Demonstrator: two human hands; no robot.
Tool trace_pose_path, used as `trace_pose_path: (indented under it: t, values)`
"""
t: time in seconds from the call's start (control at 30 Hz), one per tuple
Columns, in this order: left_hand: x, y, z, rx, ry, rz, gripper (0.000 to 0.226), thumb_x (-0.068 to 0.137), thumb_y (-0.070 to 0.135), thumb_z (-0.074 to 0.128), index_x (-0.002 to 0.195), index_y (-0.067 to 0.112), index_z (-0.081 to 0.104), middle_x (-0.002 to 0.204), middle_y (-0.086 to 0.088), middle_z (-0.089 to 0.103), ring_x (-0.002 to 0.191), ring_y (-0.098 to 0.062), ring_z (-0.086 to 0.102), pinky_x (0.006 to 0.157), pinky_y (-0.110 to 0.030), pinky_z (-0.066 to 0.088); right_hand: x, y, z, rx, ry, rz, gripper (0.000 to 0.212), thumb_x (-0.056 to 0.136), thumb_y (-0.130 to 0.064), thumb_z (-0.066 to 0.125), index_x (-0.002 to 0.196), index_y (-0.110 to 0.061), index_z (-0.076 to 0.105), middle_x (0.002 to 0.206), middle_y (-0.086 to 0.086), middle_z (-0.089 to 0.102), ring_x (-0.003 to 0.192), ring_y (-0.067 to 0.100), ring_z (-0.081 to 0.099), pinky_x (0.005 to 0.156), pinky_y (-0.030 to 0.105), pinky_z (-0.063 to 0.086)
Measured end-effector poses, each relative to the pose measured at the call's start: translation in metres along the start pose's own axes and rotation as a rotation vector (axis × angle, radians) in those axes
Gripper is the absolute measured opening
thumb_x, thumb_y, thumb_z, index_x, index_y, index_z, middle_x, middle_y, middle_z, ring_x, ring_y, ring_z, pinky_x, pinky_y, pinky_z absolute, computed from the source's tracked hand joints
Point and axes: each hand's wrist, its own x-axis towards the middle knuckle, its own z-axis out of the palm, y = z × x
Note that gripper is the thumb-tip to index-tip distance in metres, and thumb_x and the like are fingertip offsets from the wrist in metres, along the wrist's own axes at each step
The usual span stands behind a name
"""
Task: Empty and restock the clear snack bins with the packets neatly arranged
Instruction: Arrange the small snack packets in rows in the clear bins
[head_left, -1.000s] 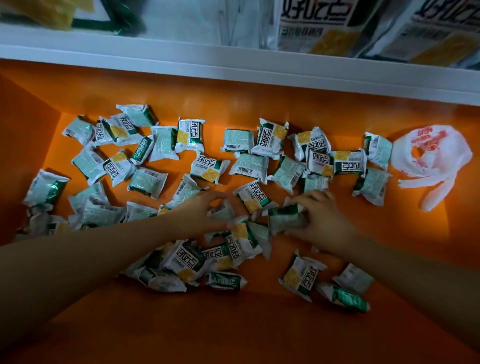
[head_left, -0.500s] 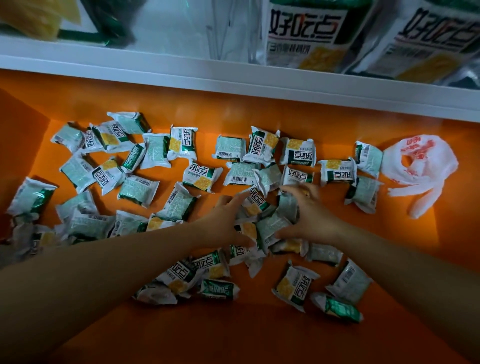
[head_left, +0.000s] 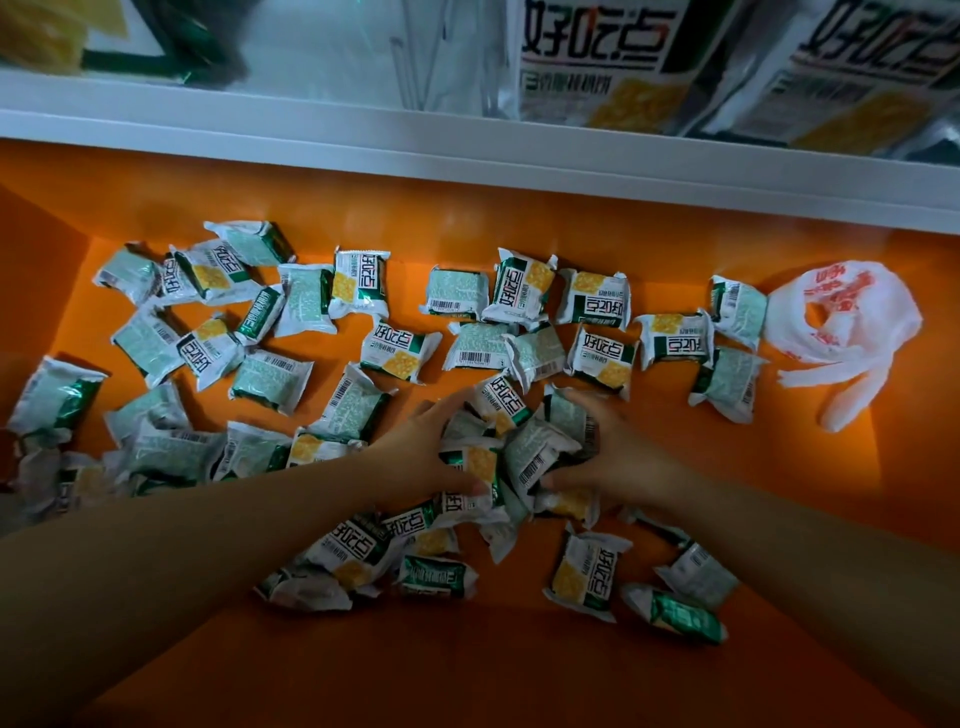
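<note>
Fingers (head_left: 441, 411) of both hands curl round a clump of packets (head_left: 535, 452), bunched tighter than a second ago, so gathering for the restock looks underway. Left hand (head_left: 415, 452) and right hand (head_left: 621, 460) face palm to palm, forearms stretched over the orange bench (head_left: 519, 670) strewn with more.

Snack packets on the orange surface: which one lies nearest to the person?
The shiny green snack packet at lower right, beside the right forearm: it lies closest to the front, showing mostly its green edge.
</note>
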Motion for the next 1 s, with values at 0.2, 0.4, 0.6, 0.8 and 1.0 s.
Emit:
trace_pose_path:
  t: [0.2, 0.4, 0.6, 0.8, 1.0]
  values:
    - [0.001, 0.001, 0.007, -0.223, -0.01, 0.002, 0.104, 0.069, 0.03, 0.084, 0.144, 0.053, 0.015, 0.153, 0.003, 0.03, 0.135, -0.022, 0.039, 0.102, -0.044, 0.046, 0.009, -0.016, 0.003, 0.225, -0.028, 0.063, 0.084, 0.075, -0.028, 0.078, 0.145, -0.034, 0.031, 0.158, -0.012, 0.012, 0.144, 0.022, 0.018, 0.07, 0.023, 0.044]
    - [0.0, 0.006, 0.007, -0.249, -0.001, -0.029, 0.117, 0.071, 0.026, 0.083, 0.148, 0.047, -0.002, 0.158, -0.003, 0.02, 0.106, -0.022, 0.058, 0.091, -0.048, 0.053, 0.007, -0.012, 0.011, 0.275, -0.043, 0.058, 0.074, 0.079, -0.028, 0.075, 0.14, -0.032, 0.033, 0.157, -0.006, 0.015, 0.142, 0.022, 0.021, 0.096, 0.035, 0.038]
    - [0.004, 0.013, 0.0, -0.208, -0.039, -0.024, 0.113, 0.072, 0.024, 0.082, 0.149, 0.037, 0.001, 0.153, -0.005, 0.028, 0.117, -0.025, 0.055, 0.084, -0.036, 0.056, 0.01, -0.013, 0.009, 0.237, 0.034, 0.057, 0.101, 0.074, -0.025, 0.08, 0.151, -0.031, 0.015, 0.16, -0.007, 0.007, 0.146, 0.023, 0.014, 0.104, 0.042, 0.037]
    - [0.012, 0.012, -0.007, -0.042, 0.0, -0.009, 0.109, 0.067, 0.035, 0.085, 0.148, 0.027, 0.013, 0.149, -0.007, 0.016, 0.131, -0.028, 0.035, 0.094, -0.029, 0.039, 0.014, -0.022, 0.005, 0.208, -0.007, 0.048, 0.083, 0.076, -0.016, 0.08, 0.142, -0.031, 0.032, 0.156, -0.004, 0.018, 0.127, 0.021, 0.038, 0.063, 0.023, 0.048]
    - [0.011, 0.009, -0.001, -0.177, -0.029, 0.06, 0.115, 0.069, 0.026, 0.085, 0.148, 0.039, 0.002, 0.157, 0.0, 0.015, 0.142, -0.023, 0.025, 0.103, -0.037, 0.043, 0.009, -0.023, 0.011, 0.139, 0.003, -0.078, 0.083, 0.078, -0.015, 0.078, 0.144, -0.031, 0.029, 0.159, -0.006, 0.011, 0.143, 0.018, 0.021, 0.086, 0.024, 0.035]
